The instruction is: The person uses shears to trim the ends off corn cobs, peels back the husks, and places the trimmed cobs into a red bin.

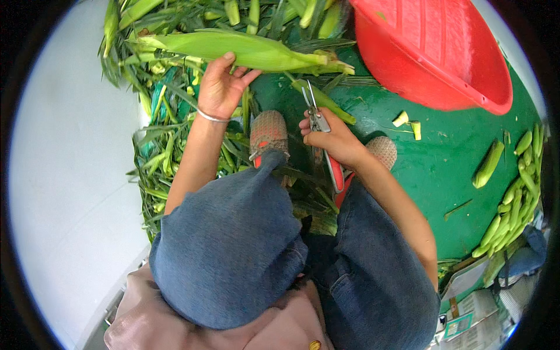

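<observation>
An ear of corn in its green husk (245, 49) lies level across my left hand (223, 85), with the thumb against its near side. The cut stalk end points right. My right hand (334, 133) is closed around a pair of pruning shears (318, 120) with red and grey handles; their blades point away from me and stand slightly apart. The shears are below the stalk end and do not touch it. Another green husked piece (326, 101) lies on the floor behind the blades.
Husks and leaves (164, 162) are heaped at the left and far side. A red plastic tub (420, 65) stands at the upper right. Cut stalk pieces (416, 130) lie on the green floor (428, 183). Many husked ears (512, 205) are piled at the right, near another person's leg (529, 253).
</observation>
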A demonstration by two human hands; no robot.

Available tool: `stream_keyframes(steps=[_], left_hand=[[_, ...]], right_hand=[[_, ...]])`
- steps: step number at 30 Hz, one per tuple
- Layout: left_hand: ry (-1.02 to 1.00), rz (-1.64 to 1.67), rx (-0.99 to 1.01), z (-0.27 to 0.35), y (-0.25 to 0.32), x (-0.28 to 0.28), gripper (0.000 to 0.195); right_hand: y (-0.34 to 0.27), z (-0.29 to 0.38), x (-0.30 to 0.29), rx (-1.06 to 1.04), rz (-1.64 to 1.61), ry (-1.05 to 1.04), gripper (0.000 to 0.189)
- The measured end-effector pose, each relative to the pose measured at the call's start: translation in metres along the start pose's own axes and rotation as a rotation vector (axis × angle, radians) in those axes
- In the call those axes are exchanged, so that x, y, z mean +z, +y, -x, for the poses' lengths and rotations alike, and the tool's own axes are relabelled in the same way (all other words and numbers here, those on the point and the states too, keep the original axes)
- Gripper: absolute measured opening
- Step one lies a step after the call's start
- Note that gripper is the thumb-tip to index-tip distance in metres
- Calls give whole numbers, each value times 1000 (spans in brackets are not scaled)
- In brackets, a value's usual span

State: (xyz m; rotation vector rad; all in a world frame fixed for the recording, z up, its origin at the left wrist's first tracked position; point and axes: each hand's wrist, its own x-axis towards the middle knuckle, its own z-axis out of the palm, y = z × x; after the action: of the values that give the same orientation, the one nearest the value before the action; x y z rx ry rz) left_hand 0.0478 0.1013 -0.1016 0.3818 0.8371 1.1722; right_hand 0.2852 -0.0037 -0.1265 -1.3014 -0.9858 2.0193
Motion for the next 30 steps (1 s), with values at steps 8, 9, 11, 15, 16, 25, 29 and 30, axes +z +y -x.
stream_keyframes(steps=[8, 9, 11, 15, 16, 25, 29, 30], left_hand=[[180, -44, 104, 39, -21, 23, 31], [221, -98, 102, 38, -24, 22, 32], [247, -164, 118, 41, -29, 22, 33], [233, -173, 111, 41, -33, 15, 33], [217, -150, 101, 40, -32, 12, 33], [182, -7, 40, 35, -19, -2, 31], [71, -7, -6, 37, -12, -4, 37], [12, 37, -3, 39, -9, -12, 40]], right_hand=[[-34, 6, -3, -37, 235, 18, 49], [-34, 2, -2, -6, 238, 18, 53], [-30, -9, 2, -67, 289, 72, 44], [-30, -15, 8, -1, 279, 150, 31], [-37, -10, 10, 56, 184, 129, 30], [-86, -11, 24, -484, 902, 289, 44], [-76, -19, 21, -222, 599, 83, 37], [-83, -13, 24, -163, 288, 13, 29]])
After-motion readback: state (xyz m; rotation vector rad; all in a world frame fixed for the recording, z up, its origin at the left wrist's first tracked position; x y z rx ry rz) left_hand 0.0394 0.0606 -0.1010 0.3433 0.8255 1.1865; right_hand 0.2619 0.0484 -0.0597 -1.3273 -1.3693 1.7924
